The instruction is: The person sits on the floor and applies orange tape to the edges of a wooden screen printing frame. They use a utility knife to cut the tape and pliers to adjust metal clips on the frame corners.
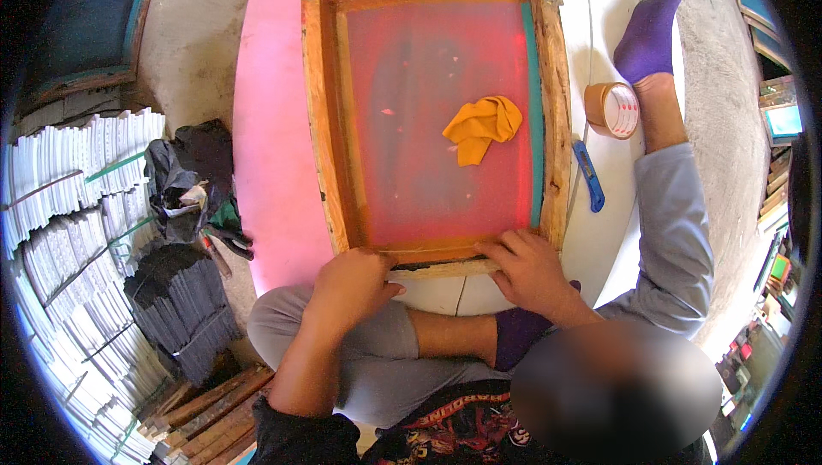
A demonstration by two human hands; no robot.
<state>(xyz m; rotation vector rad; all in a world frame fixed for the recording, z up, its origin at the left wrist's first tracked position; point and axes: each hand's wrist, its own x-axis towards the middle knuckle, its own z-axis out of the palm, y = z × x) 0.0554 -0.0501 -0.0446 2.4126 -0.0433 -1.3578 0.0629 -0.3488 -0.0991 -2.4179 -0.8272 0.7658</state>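
Observation:
A wooden screen-printing frame (555,105) lies in front of me, its mesh (402,140) stained red and grey. On the mesh rests a crumpled orange cloth (484,127). My left hand (351,285) is closed over the frame's near left corner, with the thumb on the near side. At the near rail, toward the right corner, my right hand (533,275) grips the wood with bent fingers. Just right of the frame are a blue utility knife (588,176) and a roll of brown tape (611,110), both apart from my hands.
Beneath the frame, a pink surface (278,122) spreads left and white boards (591,2) right. My legs, with purple socks (648,37), flank the near and right sides. Bundled white stacks (77,225) and a black bag (193,174) stand left. Another framed screen (81,32) is far left.

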